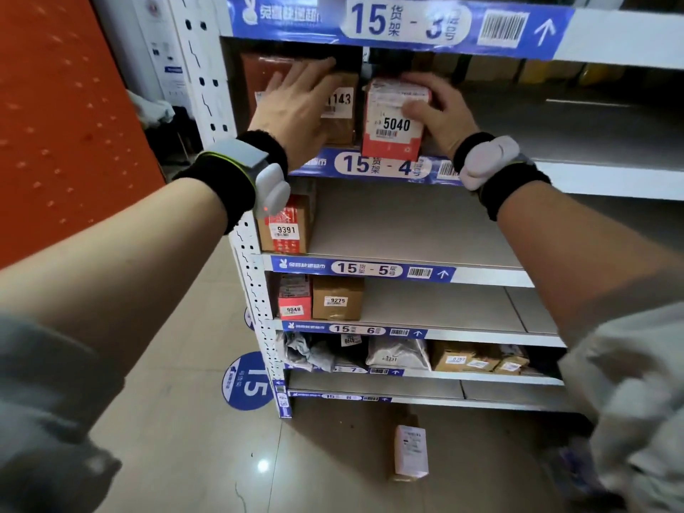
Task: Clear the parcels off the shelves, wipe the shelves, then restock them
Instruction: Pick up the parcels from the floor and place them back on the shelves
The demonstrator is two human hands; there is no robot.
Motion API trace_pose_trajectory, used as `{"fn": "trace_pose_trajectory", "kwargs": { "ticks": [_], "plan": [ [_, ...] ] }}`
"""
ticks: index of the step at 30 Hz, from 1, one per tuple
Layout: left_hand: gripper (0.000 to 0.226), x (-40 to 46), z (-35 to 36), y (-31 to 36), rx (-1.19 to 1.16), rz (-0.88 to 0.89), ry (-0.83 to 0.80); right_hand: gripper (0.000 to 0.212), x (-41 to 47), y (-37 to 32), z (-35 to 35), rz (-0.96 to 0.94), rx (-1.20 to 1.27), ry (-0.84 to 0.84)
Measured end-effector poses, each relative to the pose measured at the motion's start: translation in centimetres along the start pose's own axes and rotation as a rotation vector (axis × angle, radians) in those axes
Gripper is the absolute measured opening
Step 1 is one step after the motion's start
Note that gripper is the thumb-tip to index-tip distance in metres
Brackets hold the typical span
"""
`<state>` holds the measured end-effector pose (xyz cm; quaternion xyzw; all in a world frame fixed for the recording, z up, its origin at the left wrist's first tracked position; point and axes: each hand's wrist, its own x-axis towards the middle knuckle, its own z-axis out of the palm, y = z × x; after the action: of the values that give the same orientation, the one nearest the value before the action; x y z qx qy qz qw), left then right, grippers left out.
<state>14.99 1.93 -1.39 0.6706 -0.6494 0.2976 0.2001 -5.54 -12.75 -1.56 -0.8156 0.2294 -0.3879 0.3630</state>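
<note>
A white metal shelf rack with blue level labels stands in front of me. On the level above the 15-4 label, my right hand grips a red and white parcel marked 5040 from its right side, thumb across the front. My left hand lies flat, fingers spread, against a brown box marked 1143. A dark red-brown parcel stands behind that hand at the far left.
Lower levels hold parcel 9391, parcels 9048 and 9275, and several bags and small boxes. A pale parcel lies on the tiled floor before the rack. An orange pegboard wall is at left.
</note>
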Motion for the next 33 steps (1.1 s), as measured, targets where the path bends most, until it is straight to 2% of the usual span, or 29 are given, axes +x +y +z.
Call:
{"fn": "trace_pose_trajectory", "kwargs": {
  "ticks": [4,7,11,14,17,24,27,33],
  "plan": [
    [0.071,0.8,0.8,0.0,0.015,-0.049,-0.066,0.061,1.1,0.9,0.5,0.01,0.029,-0.014],
    [0.069,1.4,0.9,0.0,0.062,-0.047,-0.019,0.074,1.6,1.2,0.6,-0.014,-0.016,-0.027],
    [0.066,2.0,1.4,-0.2,0.126,-0.017,0.008,0.08,2.0,2.3,1.3,-0.069,-0.145,0.053],
    [0.065,2.1,1.6,-0.4,0.136,-0.002,0.035,0.085,2.5,3.5,1.6,-0.119,-0.159,0.021],
    [0.066,2.3,1.7,-0.4,0.115,-0.002,0.039,0.09,2.6,3.5,1.6,-0.103,-0.164,0.017],
    [0.062,2.2,1.1,-1.1,0.049,0.017,0.031,0.092,1.9,3.6,2.5,-0.092,-0.223,0.193],
    [0.062,2.1,1.0,-1.4,0.018,0.037,0.039,0.091,1.5,3.6,2.7,-0.093,-0.229,0.207],
    [0.072,1.8,0.6,-1.0,0.0,0.037,-0.013,0.111,1.0,2.8,2.9,-0.019,-0.186,0.19]
  ]
}}
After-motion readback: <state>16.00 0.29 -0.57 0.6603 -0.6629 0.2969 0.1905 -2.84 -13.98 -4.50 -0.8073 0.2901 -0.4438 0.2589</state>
